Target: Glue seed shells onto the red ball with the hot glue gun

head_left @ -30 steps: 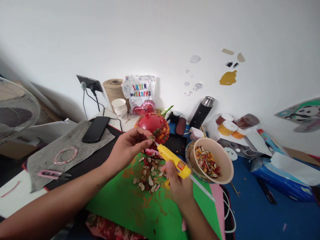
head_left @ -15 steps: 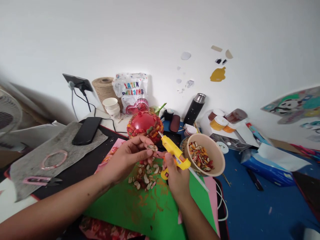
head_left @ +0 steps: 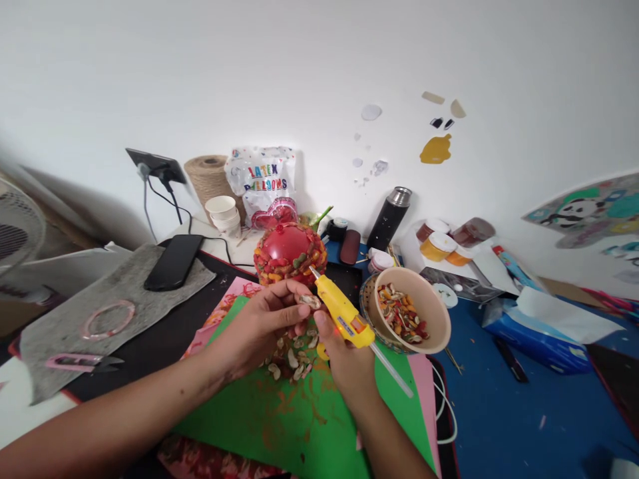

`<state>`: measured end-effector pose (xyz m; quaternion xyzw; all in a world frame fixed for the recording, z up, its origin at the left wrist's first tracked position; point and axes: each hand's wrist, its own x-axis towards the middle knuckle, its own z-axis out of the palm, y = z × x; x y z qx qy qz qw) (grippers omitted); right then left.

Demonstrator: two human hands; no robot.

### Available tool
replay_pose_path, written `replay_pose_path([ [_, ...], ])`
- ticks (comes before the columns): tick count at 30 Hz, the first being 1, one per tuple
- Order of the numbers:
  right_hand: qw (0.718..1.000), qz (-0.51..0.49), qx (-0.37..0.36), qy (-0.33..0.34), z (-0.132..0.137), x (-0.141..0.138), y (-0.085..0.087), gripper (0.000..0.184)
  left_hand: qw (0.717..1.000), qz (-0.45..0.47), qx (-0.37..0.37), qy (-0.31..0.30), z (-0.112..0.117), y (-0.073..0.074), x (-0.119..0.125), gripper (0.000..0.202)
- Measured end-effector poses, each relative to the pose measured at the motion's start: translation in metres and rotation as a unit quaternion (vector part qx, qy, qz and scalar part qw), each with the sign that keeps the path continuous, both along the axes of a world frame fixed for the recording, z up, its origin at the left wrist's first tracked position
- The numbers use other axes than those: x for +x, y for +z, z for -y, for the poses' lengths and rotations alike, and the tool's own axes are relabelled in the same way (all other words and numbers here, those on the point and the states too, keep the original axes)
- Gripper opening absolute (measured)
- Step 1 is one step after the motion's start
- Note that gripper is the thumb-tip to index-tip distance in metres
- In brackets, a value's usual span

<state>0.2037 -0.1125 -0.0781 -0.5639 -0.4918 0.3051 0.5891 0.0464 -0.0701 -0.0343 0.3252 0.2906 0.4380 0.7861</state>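
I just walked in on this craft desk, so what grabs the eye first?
The yellow glue gun in the right hand, mid-desk, its nozzle near the red balloon ringed with coloured shells. The left hand pinches a shell beside the nozzle, above the green sheet. Right of them sits a bowl of painted shells.

White wall (head_left: 319, 60) behind, paper scraps (head_left: 435, 148) stuck on it. Cluttered table (head_left: 504, 426), blue surface at right. Soft, even light.
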Motion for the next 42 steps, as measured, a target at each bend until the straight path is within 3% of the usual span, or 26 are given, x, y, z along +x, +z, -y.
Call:
replay_pose_path([
  [7, 0.996, -0.092, 0.006, 0.014, 0.000, -0.002, 0.003, 0.044, 0.999, -0.028, 0.043, -0.008, 0.002, -0.003, 0.001, 0.034],
  [17, 0.994, -0.100, -0.031, 0.010, 0.001, -0.002, 0.008, 0.046, 0.991, -0.081, 0.103, -0.029, -0.001, -0.007, -0.005, 0.035],
  [27, 0.994, -0.104, -0.043, 0.005, 0.000, 0.000, 0.006, 0.043, 0.991, -0.067, 0.102, -0.054, -0.004, -0.006, -0.008, 0.036],
  [36, 0.990, -0.122, -0.060, 0.023, -0.001, -0.003, 0.013, 0.045, 0.998, -0.016, 0.030, -0.048, -0.005, 0.000, -0.005, 0.045],
  [42, 0.990, -0.118, -0.078, 0.025, -0.001, -0.002, 0.015, 0.046, 0.998, 0.005, -0.055, -0.039, -0.004, -0.002, -0.002, 0.038],
])
